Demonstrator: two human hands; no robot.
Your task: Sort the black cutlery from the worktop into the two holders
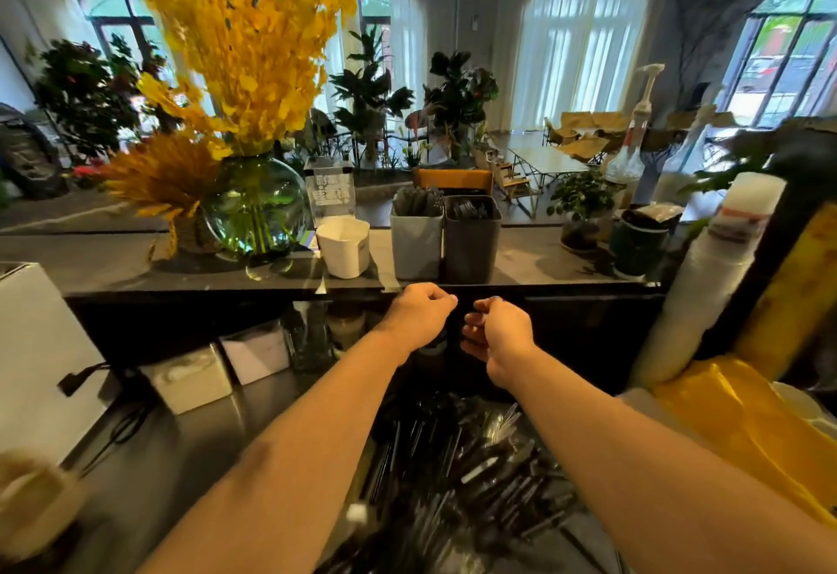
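Note:
A heap of black cutlery, partly in clear wrappers, lies on the lower worktop between my forearms. Two holders stand side by side on the raised counter: a light grey holder and a dark grey holder, both with black cutlery in them. My left hand and my right hand are raised just below the counter's front edge, under the holders and close together. Both have curled, pinching fingers. A dark piece of cutlery seems to sit in each, hard to make out against the black counter front.
A white cup stands left of the holders, beside a round glass vase of yellow flowers. White boxes sit under the counter at left. A stack of cups and yellow bags crowd the right side.

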